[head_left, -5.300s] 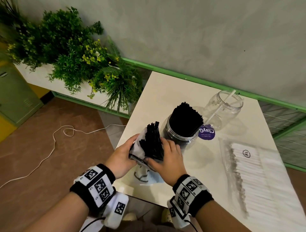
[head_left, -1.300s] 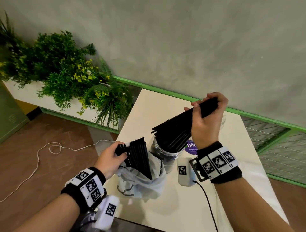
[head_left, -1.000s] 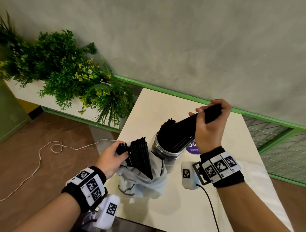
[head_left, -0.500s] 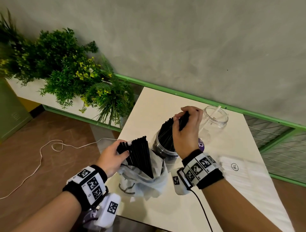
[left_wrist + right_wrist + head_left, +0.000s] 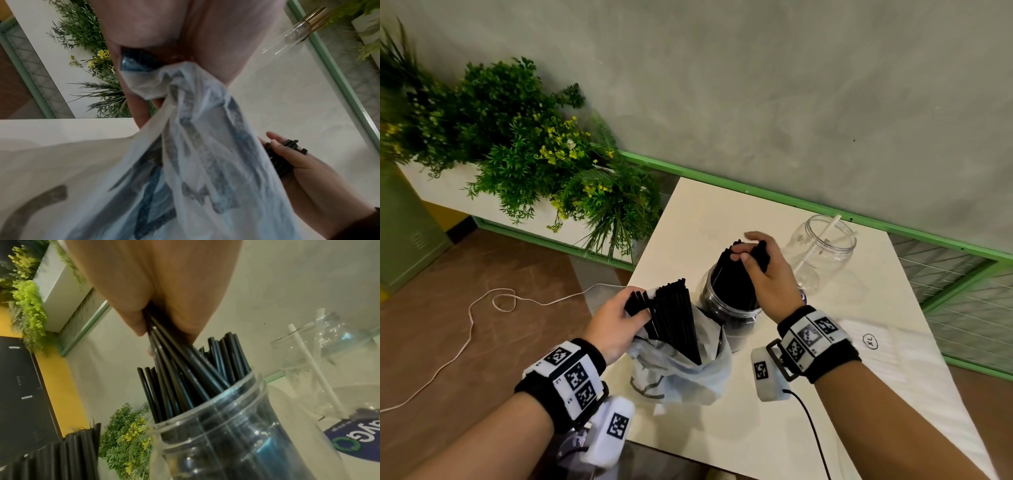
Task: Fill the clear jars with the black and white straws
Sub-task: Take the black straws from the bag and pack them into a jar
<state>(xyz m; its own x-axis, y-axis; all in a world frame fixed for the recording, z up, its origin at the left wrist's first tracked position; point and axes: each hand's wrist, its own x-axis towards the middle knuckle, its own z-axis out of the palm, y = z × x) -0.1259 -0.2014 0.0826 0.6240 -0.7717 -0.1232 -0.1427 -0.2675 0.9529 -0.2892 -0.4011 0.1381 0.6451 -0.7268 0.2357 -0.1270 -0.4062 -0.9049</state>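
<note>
— Black straws [image 5: 736, 274] stand packed in the near clear jar [image 5: 729, 313], mid-table. R hand [image 5: 763, 274]?
— Fingers curled round a bunch of them, lower ends inside the jar.
— L hand [image 5: 616, 318]?
— Grips the plastic bag [image 5: 688, 370] w/ more black straws [image 5: 674, 315], just beside that jar.
— 2nd jar [image 5: 822, 253]?
— Farther right, one white straw [image 5: 822, 245] leaning inside.

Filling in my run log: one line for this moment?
right hand: lowering black straws into near jar | left hand: gripping straw bag | far jar: one white straw
</note>
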